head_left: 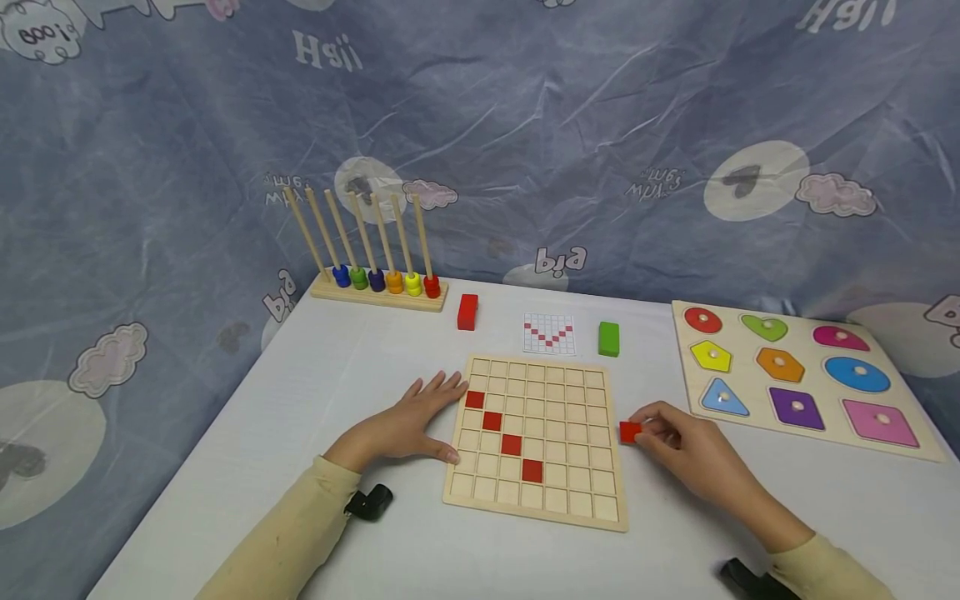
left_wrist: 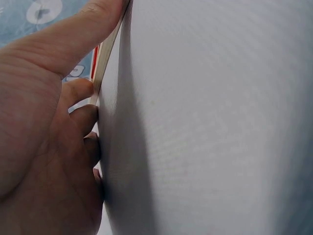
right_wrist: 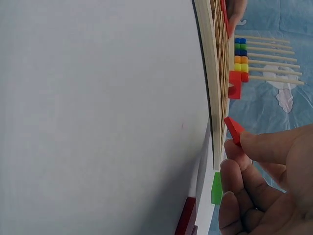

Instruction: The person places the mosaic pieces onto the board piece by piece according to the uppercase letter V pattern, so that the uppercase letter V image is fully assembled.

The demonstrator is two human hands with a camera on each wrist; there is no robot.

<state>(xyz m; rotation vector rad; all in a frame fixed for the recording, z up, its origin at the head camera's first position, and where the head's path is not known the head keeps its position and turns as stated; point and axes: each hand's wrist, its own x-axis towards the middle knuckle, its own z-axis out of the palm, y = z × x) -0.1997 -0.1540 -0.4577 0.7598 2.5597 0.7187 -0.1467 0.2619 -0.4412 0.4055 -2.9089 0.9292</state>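
1. Biggest thing I'm looking at is the white table, with a blue cartoon-print cloth hung behind it.
2. Next down is the shape puzzle board off on the right side, nine coloured shapes sitting in it, well apart from my hands.
3. Front and centre is the wooden grid board. It has four red tiles seated in a diagonal running down from its upper left. The rest of the cells I can see are bare wood.
4. Back left there's the bead rack: tall wooden rods on a base, one coloured bead at the foot of each.
5. My left hand lies flat on the table against the grid board's left edge, fingers straight and spread, gripping nothing. The left wrist view shows the fingertips touching the board's side.
6. My right hand sits just off the board's right edge, thumb and fingers pinching a small red tile. The right wrist view shows that tile just beside the board's rim, not in any cell.
7. Small stuff at the back: a pattern card with a red V on a grid, a red block to its left and a green block to its right.
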